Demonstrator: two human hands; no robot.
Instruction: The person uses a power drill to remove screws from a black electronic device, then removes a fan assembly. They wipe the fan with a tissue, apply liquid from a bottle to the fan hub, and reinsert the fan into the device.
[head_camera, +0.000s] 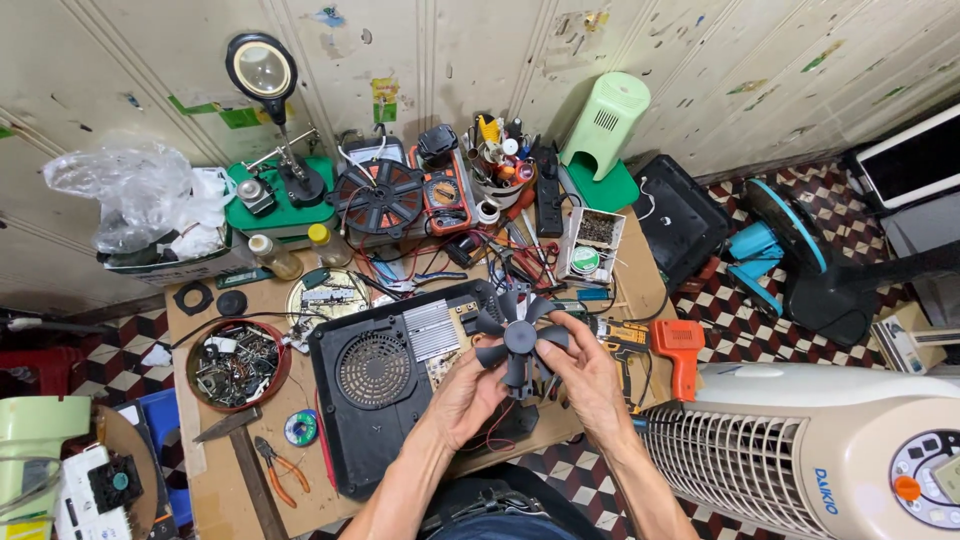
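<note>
Bench (230, 480): a wooden top crowded with tools and parts, filling the middle of the frame.
Tower fan (800, 450): a cream one with a slatted grille lies at lower right, beside your right forearm.
Cooker body (385, 390): the black induction cooker housing lies opened at the centre, its round vent grille and a finned heatsink showing; the copper coil disc (378, 198) rests apart at upper centre.
Bowl (238, 365): a round red-rimmed dish of loose metal bits sits left of the housing.
Soldering gun (680, 350): orange, right of centre, untouched.
Fan (518, 335): you hold the small black cooling fan clear above the housing's right half, blades facing you.
Left hand (470, 395): fingers closed round the fan's lower left edge.
Right hand (585, 385): fingers curled on its right side.
Progress: judging by this, the housing is open and the fan is out; fitting it and closing up appear left to do.
</note>
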